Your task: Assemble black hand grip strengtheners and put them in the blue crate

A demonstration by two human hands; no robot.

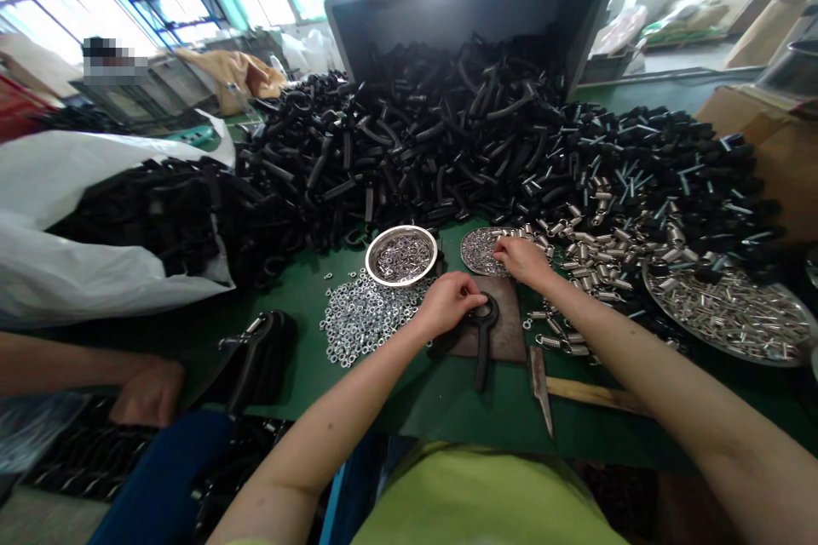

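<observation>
My left hand is closed, its fingertips pinching the ring end of a black plastic handle. That handle lies partly on a flat brown plate, its stem pointing toward me. Over a small round dish of tiny metal parts, my right hand has thumb and fingers pressed together at the contents. Whatever is between those fingertips is too small to make out. A metal bowl of small metal pieces stands left of the dish, beside a spread of loose nuts.
A hammer lies right of the plate. Springs and a tray of metal pins sit at right. Black handles heap up before a tipped grey bin. At left are a white bag and another person's hand.
</observation>
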